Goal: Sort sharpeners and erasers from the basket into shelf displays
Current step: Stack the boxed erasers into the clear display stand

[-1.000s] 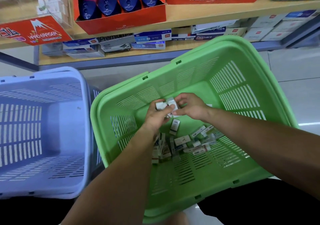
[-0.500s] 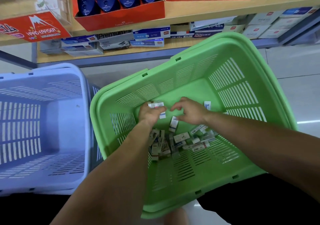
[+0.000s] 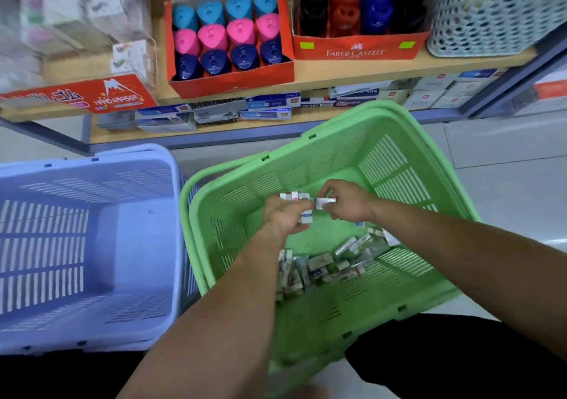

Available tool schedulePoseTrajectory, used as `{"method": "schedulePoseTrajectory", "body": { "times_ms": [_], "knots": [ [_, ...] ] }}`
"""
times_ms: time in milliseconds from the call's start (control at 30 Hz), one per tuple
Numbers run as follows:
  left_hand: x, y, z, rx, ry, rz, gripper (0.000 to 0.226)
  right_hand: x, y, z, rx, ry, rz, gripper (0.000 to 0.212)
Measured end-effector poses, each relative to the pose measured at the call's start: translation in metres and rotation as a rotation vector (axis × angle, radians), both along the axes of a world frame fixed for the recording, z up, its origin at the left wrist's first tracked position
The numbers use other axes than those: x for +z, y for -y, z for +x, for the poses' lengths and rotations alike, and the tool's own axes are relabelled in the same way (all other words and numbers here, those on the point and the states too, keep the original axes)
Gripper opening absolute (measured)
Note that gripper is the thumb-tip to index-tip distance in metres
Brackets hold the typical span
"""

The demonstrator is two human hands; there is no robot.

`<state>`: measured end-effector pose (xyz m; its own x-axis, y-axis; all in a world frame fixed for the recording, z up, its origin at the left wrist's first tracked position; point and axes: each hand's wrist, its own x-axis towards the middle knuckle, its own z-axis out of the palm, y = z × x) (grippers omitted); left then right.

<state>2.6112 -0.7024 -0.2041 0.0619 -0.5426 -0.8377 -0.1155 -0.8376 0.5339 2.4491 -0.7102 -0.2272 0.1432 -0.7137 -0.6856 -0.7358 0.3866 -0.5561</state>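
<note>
Nearest, on the low end of the tilted floor of the green basket, lies a loose heap of small wrapped erasers, white with dark and red print. Above that heap, over the basket's middle, both hands are raised. The left hand is curled round a small bunch of erasers, whose ends stick out past the fingers. The right hand pinches a single eraser between thumb and fingertips, just beside the left hand's bunch; whether the two touch cannot be told. Touching the green basket's left side stands a pale blue basket. Beyond the green basket's far rim runs a wooden shelf. On it, straight past the rim, sits a red Faber-Castell box of black, red and blue sharpeners. Left of that is a red box with rows of cyan, pink and navy sharpeners, and further left a red "Hard Eraser" display. A lower shelf board carries flat boxes
</note>
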Motion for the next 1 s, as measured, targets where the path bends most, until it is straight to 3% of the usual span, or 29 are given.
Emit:
{"method": "schedulePoseTrajectory", "body": {
  "times_ms": [67,333,600,800,1000],
  "knots": [
    [0.032,0.007,-0.010,0.016,-0.069,-0.073,0.016,0.032,0.001,0.001,-0.227,0.115,-0.008,0.006],
    [0.168,0.005,0.025,-0.297,-0.143,-0.411,0.032,0.169,-0.021,0.018,-0.610,0.555,-0.240,0.019],
    [0.268,-0.016,0.149,-0.318,-0.120,-0.650,0.033,0.266,-0.051,0.099,-0.646,0.856,-0.259,0.017],
    [0.300,-0.028,0.215,-0.347,-0.041,-0.799,0.035,0.298,-0.052,0.174,-0.585,0.888,-0.344,0.037],
    [0.301,-0.028,0.243,-0.234,-0.029,-0.849,0.037,0.307,-0.045,0.210,-0.548,0.919,-0.352,0.030]
  ]
}}
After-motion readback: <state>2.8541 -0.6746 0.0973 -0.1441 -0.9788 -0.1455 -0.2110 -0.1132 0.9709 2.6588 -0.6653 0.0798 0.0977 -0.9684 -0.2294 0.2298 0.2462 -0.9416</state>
